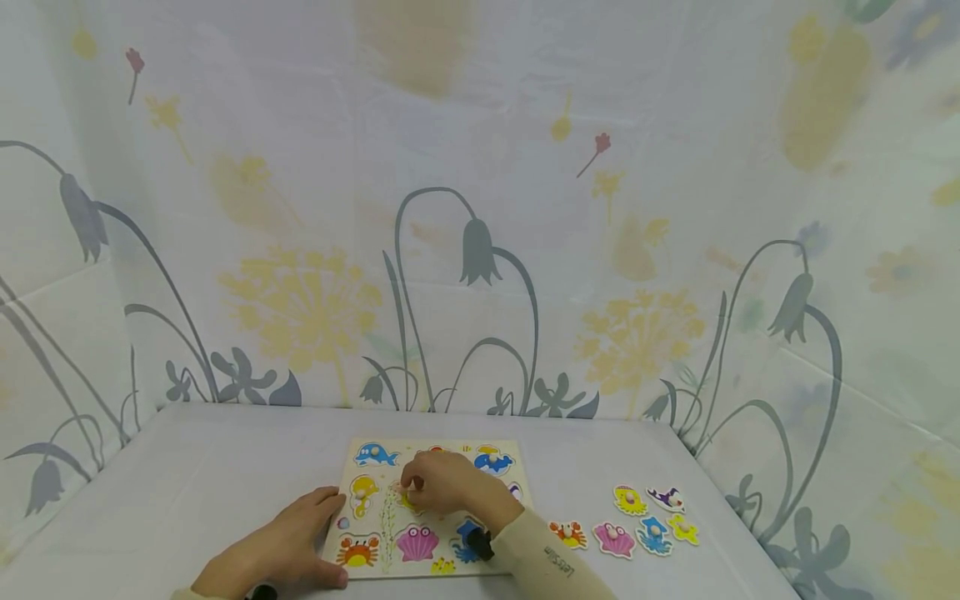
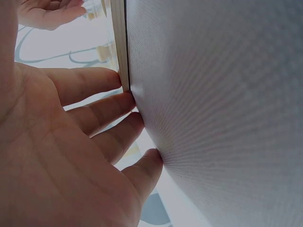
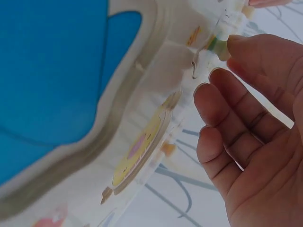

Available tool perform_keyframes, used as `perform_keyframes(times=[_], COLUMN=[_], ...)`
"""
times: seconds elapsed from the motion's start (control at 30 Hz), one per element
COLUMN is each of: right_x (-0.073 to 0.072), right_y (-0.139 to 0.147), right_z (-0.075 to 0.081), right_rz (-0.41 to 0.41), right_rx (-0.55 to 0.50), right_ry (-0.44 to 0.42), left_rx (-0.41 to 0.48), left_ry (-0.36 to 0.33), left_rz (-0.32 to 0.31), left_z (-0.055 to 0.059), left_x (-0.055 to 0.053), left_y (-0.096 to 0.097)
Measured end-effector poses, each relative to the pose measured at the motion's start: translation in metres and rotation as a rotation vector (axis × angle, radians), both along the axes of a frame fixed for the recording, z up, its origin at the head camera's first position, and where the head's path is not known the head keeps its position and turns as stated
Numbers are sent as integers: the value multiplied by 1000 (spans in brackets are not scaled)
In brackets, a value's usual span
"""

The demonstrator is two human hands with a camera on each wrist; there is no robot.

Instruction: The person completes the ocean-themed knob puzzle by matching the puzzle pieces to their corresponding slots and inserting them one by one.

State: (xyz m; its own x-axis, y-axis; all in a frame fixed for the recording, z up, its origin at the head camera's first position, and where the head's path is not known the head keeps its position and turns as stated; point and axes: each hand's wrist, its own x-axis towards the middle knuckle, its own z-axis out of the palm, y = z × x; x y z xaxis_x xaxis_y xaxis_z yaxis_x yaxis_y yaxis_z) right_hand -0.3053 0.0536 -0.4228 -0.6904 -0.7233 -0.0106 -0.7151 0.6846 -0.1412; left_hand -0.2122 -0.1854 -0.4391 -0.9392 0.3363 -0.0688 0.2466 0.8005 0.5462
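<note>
A wooden peg puzzle board (image 1: 435,572) with sea-animal pictures lies flat on the table. My left hand (image 1: 288,542) rests along its left edge, fingers extended and thumb at the near corner. In the left wrist view those fingers (image 2: 102,84) touch the board's side (image 2: 120,42) and the table. Over the middle of the board, my right hand (image 1: 446,483) pinches a small yellow-green puzzle piece (image 3: 219,47) between thumb and index finger, mostly hidden by the hand. Knobbed pieces sit in the board: a yellow seahorse (image 1: 363,497), a blue dolphin (image 1: 375,454) and a blue whale (image 1: 492,461).
Right of the board lie several loose knobbed pieces: a crab (image 1: 567,534), a pink shell (image 1: 613,540), a blue octopus (image 1: 654,536), a yellow starfish (image 1: 683,529), a yellow jellyfish-like piece (image 1: 630,500) and a purple-and-white animal (image 1: 666,499). A flowered curtain (image 1: 480,333) hangs behind the table.
</note>
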Motion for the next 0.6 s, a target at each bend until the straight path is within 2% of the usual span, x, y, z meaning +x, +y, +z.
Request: perform_keyframes(times=[0.27, 0.43, 0.6], right_x=[-2, 2, 6], right_y=[15, 32, 56], right_z=[2, 4, 7], right_rz=[29, 2, -29], right_rx=[-53, -67, -55], right_ry=[-5, -16, 23], left_rx=[-18, -16, -18], left_ry=[-2, -5, -7], left_rz=[16, 16, 10], left_z=[-1, 0, -2], left_x=[0, 0, -1], left_y=[0, 0, 0])
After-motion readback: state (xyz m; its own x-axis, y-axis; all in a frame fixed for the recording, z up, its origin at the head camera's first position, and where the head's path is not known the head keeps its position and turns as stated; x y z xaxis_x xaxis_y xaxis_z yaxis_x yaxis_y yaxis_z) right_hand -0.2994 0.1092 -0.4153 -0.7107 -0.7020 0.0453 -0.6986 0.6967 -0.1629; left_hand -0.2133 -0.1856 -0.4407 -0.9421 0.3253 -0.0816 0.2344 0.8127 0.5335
